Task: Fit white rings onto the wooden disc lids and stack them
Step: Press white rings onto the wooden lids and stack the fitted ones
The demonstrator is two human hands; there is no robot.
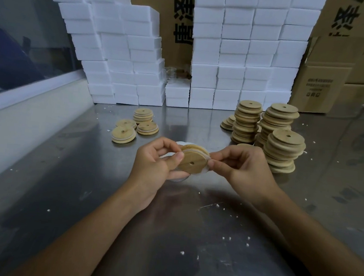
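A brushed steel table (67, 194) fills the view, dotted with small white crumbs (229, 238). At twelve o'clock, along its far edge, rise two walls of white foam blocks (233, 54), with brown printed cardboard cartons (324, 83) behind them and at two o'clock. At nine to ten o'clock a pale ledge below a dark window (20, 44) runs beside the table.

At one to two o'clock stand three tall, uneven stacks of round wooden disc lids (282, 132), each lid with a small centre hole; a few lower lids lie just beside them on the left. At eleven o'clock sits a smaller group of ringed lids (143, 115): one short stack and three low piles, with a white band showing between the wooden layers.

Near the centre, both hands meet above the table on one round wooden lid with a centre hole (191, 162), held tilted with its flat face toward the camera. The left hand (154, 168) grips the lid's left edge, thumb on the face and fingers curled behind. The right hand (239, 166) pinches the thin white ring (206, 161) at the lid's right edge, where the ring lies against the rim. Under the left hand, small white pieces (179, 179) rest on the table; what they are cannot be told.
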